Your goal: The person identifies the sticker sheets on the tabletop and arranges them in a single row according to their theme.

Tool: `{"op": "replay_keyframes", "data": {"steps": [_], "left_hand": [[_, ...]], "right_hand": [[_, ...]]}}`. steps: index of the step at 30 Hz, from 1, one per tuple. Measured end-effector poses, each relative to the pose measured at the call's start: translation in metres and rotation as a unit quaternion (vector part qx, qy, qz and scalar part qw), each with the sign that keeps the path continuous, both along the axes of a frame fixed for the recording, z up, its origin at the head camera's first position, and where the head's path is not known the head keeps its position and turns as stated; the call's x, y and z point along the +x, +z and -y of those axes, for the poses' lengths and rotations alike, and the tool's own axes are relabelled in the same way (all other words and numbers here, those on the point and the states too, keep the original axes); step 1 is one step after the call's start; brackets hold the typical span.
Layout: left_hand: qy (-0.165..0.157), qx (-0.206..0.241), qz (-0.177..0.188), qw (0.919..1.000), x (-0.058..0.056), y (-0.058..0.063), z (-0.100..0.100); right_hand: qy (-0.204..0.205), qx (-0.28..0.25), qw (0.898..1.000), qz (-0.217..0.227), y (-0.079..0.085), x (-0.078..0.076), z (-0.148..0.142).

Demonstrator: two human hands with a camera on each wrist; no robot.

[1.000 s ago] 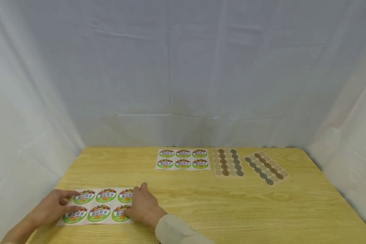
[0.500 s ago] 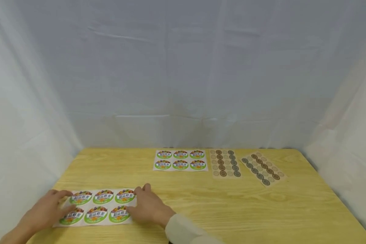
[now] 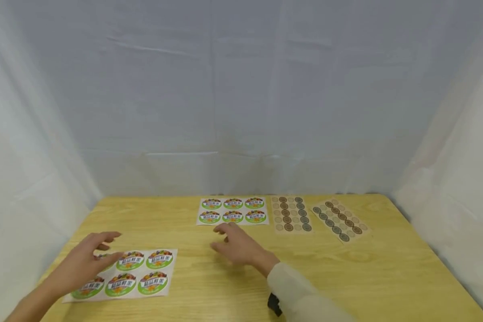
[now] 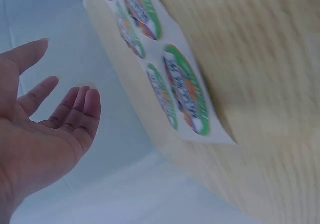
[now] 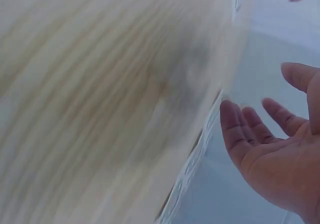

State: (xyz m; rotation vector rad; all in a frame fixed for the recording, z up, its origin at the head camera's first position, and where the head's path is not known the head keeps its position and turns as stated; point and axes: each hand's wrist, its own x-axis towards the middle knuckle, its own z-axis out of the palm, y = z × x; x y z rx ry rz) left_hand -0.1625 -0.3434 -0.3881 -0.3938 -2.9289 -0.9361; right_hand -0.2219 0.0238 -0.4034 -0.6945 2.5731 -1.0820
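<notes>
Head view, with both wrist views, of two bare hands above a wood-grained table (image 3: 346,277). Nearest, at the lower edge, a pale sleeve (image 3: 306,290) covers the right forearm, with a small black object (image 3: 274,305) beside it. The left hand (image 3: 78,261) is spread, thumb and index finger well parted and the gap between them unfilled; the left wrist view shows it raised clear of the near sticker sheet (image 3: 138,273). This white sheet lies flat at the near left of the table and bears round stickers (image 3: 159,259) in two rows of three, each with a green lower rim and dark lettering; the left hand partly hides those at its left end. Farther off and to the right, the right hand (image 3: 241,248) hangs over bare wood, fingers gently bent and thumb apart, holding nothing. Just beyond it lies the far sticker sheet (image 3: 233,210), of matching design. To its right are two beige sheets with brown and grey discs: the squared beige sheet (image 3: 292,215) and the slanted beige sheet (image 3: 341,220). Behind the table hangs creased pale sheeting (image 3: 241,112).
</notes>
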Motion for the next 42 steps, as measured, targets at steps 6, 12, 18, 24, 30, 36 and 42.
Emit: {"op": "replay_keyframes", "data": {"steps": [6,12,18,24,30,36,42], "left_hand": [[0.003,0.04,-0.001,0.9992,-0.012,0.014,-0.019],[-0.005,0.075,-0.005,0.9972,-0.019,0.021,-0.039],[-0.011,0.101,0.006,0.9948,-0.03,0.019,-0.06],[-0.009,0.125,0.018,0.992,-0.04,0.01,-0.072],[-0.01,0.131,0.027,0.991,-0.049,0.0,-0.081],[-0.002,0.14,0.047,0.989,-0.063,-0.003,-0.091],[0.005,0.148,0.07,0.9865,-0.078,-0.01,-0.1]], "right_hand": [[-0.034,-0.042,0.998,-0.012,0.009,-0.016,-0.04],[-0.063,-0.069,0.995,-0.043,0.013,-0.028,-0.068],[-0.106,-0.08,0.991,-0.025,0.011,-0.034,-0.088],[-0.134,-0.104,0.985,-0.011,0.003,-0.039,-0.095],[-0.159,-0.111,0.981,-0.008,-0.009,-0.048,-0.099],[-0.171,-0.116,0.978,0.004,-0.018,-0.064,-0.104],[-0.176,-0.124,0.976,0.015,-0.021,-0.072,-0.104]]}}
